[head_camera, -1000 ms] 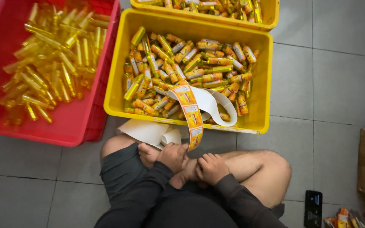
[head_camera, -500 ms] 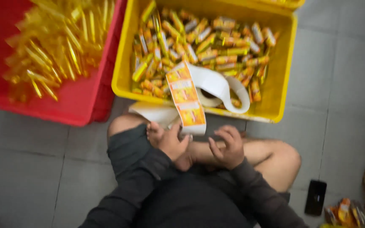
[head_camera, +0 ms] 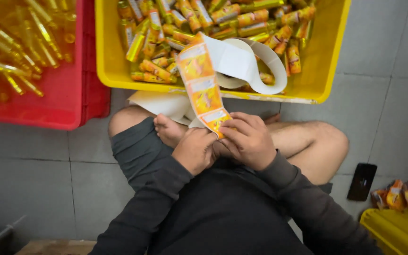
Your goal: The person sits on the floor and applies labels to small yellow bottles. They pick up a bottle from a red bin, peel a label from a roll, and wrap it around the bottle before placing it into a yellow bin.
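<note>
the label strip (head_camera: 203,87) rises from between the left hand (head_camera: 194,148) and right hand (head_camera: 250,140), which meet over the crossed legs. behind them stands the bin of labelled tubes (head_camera: 114,71), the strip's backing curling over its near rim. left of it sits the bin of bare tubes (head_camera: 67,106). a phone (head_camera: 361,181) lies on the floor to the right.

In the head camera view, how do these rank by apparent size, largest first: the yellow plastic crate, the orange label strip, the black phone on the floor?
1. Yellow plastic crate, largest, though its top is cut off.
2. Orange label strip, held by both hands; nearer the camera, so it looks bigger.
3. Black phone, smallest.
</note>
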